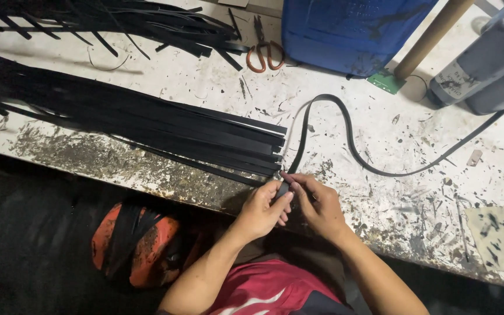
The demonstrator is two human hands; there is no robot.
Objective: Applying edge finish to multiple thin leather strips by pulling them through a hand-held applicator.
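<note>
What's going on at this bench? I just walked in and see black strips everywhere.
A person at a paint-flecked bench pinches the near end of a long black strip with both hands, the left hand and right hand close together at the bench edge. The strip curves away to the right. A pile of cut strips lies to the left, and orange-handled scissors lie behind it.

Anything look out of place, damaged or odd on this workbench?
Mostly wear: the workbench top is heavily stained, scratched and littered with small black offcuts. The upper strip pile lies tangled, unlike the neat strip stack. Both the left hand and right hand pinch one end of a single black strap.
</note>
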